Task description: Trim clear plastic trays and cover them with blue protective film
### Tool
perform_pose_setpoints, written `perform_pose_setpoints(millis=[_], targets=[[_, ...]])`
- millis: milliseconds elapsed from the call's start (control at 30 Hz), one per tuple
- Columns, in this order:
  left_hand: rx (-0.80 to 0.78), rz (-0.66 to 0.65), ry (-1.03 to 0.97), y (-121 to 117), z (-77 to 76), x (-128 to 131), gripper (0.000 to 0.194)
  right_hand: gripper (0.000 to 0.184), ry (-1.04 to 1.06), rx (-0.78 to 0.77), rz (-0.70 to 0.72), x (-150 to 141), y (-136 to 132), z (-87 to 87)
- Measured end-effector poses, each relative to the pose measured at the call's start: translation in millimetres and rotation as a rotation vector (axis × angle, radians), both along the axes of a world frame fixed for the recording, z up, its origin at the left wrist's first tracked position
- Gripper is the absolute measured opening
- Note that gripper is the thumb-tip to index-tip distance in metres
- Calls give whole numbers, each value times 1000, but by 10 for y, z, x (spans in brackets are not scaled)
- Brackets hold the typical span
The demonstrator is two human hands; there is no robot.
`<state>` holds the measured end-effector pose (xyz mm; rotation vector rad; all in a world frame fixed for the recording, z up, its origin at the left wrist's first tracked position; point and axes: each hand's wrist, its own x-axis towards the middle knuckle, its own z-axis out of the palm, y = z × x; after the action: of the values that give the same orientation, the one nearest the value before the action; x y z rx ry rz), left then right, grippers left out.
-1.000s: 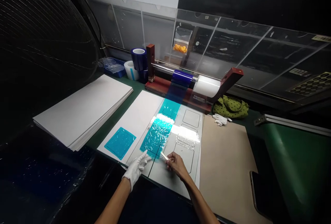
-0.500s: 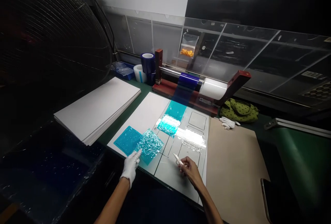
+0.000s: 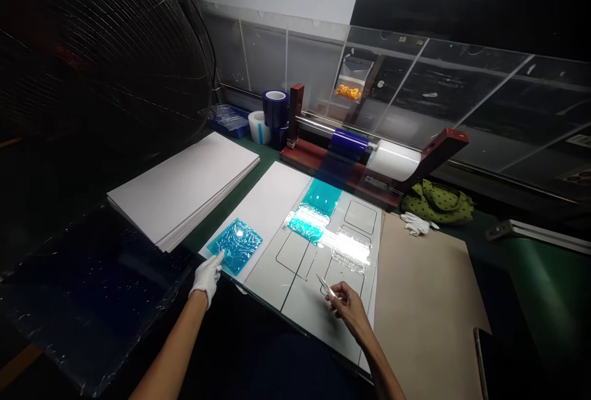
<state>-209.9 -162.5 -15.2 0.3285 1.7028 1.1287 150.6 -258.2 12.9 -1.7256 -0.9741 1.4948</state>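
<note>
- The left hand [image 3: 207, 280], in a white fabric glove, has its index finger stretched out; the other fingers are folded and bunched, and the cloth hides whether they pinch anything.
- That fingertip [image 3: 221, 256] seems to touch the lower-left edge of a teal film sheet [image 3: 234, 246], which lies flat, glossy and densely crinkled, on a matte white board [image 3: 272, 203].
- The bare right hand [image 3: 349, 309] is narrowed to a pinch around slim metal tweezers [image 3: 325, 287]; their tips point up-left above a pale template plate [image 3: 314, 289], and any contact is hard to make out.
- The plate bears rounded-rectangle outlines, a glare-washed clear film piece [image 3: 351, 251] and a teal film strip [image 3: 314, 212].
- Beyond stand a red-framed dispenser [image 3: 323, 154] with a blue film roll [image 3: 349, 143] and a white roll [image 3: 394, 160].
- A stack of white sheets [image 3: 184, 184] lies left, a kraft board [image 3: 425, 292] right.
- A dark object [image 3: 479, 363] at the lower right is cut off and unclear.
</note>
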Motion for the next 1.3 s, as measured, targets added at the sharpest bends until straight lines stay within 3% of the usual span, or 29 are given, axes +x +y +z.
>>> perform_pose_setpoints(millis=[267,467,567,667,800,867,967,1133,1300], targets=[[-52,-64,183,-8,-74,6,26,27,6,4,-26,52,-2,40],[-43,-59,589,-148,179,-50,61,34,-91,67,-42,154,-19,-13],[-25,-132,793,-151,289,110,68,36,-217,92,-109,263,-57,-89],[122,-351,947,-18,300,542,63,36,-412,104,-200,418,-103,-139],[551,-956,1205,255,258,1426,66,32,-571,54,-320,686,-147,-152],[706,-1233,1183,368,246,1878,71,28,-605,19,-377,799,-165,-155],[836,-1494,1107,491,217,2437,82,22,-633,-29,-436,888,-182,-180],[935,-1759,1016,635,97,2970,88,17,-603,-72,-490,896,-129,-261],[956,-1829,976,700,2,3112,90,17,-483,-68,-518,927,-55,-303]])
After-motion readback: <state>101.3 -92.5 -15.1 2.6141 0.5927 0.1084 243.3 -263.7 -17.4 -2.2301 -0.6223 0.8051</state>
